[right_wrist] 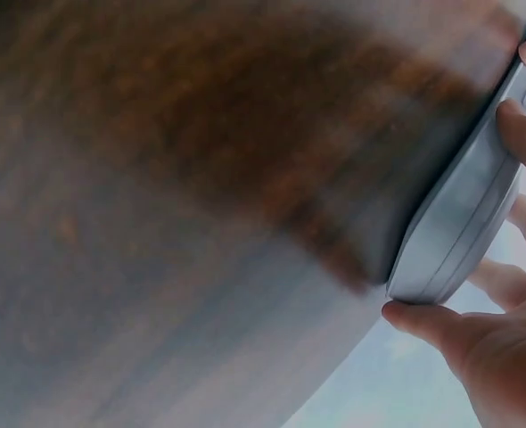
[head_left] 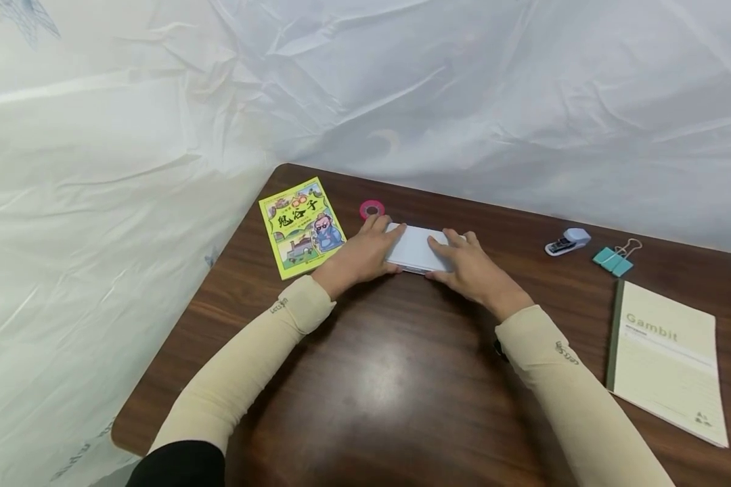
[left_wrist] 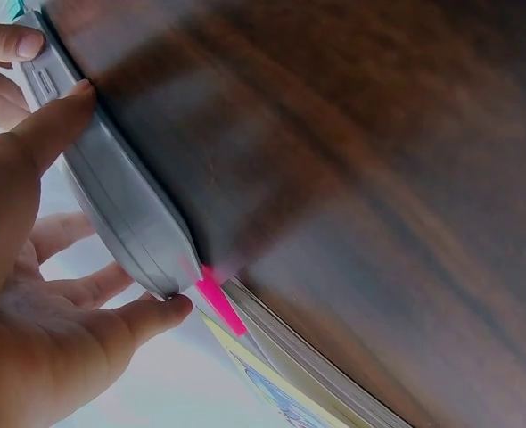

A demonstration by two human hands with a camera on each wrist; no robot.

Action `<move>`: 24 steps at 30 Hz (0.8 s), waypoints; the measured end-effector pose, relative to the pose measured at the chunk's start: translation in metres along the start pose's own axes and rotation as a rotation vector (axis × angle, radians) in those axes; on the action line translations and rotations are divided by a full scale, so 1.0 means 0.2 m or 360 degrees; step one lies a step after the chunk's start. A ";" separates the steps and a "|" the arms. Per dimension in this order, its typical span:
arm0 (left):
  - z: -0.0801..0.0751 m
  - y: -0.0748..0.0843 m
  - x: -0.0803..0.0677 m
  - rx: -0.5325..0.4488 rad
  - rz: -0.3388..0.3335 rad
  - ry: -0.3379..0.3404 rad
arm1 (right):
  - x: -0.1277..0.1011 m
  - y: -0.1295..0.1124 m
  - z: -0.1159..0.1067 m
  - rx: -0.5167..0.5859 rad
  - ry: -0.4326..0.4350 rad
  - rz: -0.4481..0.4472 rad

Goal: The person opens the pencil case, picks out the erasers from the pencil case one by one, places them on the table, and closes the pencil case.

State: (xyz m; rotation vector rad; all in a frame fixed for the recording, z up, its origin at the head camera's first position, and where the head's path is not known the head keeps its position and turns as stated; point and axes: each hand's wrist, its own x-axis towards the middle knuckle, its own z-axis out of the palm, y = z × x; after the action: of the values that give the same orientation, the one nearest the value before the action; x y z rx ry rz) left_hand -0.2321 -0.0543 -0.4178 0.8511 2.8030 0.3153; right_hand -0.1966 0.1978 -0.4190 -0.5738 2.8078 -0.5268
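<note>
A flat white plastic case (head_left: 418, 247) with rounded corners lies on the dark wooden table, a little beyond the table's middle. My left hand (head_left: 373, 250) holds its left end and my right hand (head_left: 468, 265) holds its right end. In the left wrist view, a thumb and fingers grip the rim of the case (left_wrist: 125, 192), whose front side carries a small slotted catch (left_wrist: 45, 82). The right wrist view has the case (right_wrist: 459, 218) with the thumb and fingertips along its edge. Its lid seam looks closed; the underside is hidden.
A yellow cartoon-covered book (head_left: 304, 230) lies left of the case, with a pink tape roll (head_left: 365, 205) just behind. To the right are a small stapler (head_left: 568, 241), a teal binder clip (head_left: 612, 261) and a Gambit notebook (head_left: 670, 368). White sheeting (head_left: 463, 101) hangs beyond the table.
</note>
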 end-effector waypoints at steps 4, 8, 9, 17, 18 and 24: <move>0.00 0.00 0.01 -0.0019 -0.0006 -0.0003 | 0.00 0.01 -0.03 0.0028 -0.0034 -0.0001; -0.01 0.00 0.00 -0.0060 -0.0029 -0.0029 | 0.01 0.01 -0.06 0.0080 -0.0084 0.0013; -0.01 0.00 0.00 -0.0081 -0.0036 -0.0036 | 0.01 0.01 -0.06 0.0092 -0.0099 0.0019; 0.06 -0.13 0.02 -0.0362 -0.0139 -0.0018 | -0.01 0.01 -0.11 0.0152 -0.0124 0.0092; 0.07 -0.16 0.02 -0.0391 -0.0153 -0.0019 | -0.02 0.02 -0.12 0.0156 -0.0122 0.0102; 0.07 -0.23 0.00 -0.0443 -0.0176 -0.0008 | -0.07 0.06 -0.18 0.0215 -0.0072 0.0138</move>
State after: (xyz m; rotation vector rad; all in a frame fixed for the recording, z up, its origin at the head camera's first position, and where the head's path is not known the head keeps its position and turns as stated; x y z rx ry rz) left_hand -0.2528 -0.0903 -0.4423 0.6306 2.7003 0.6643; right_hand -0.1980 0.2258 -0.3890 -0.4292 2.7145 -0.6708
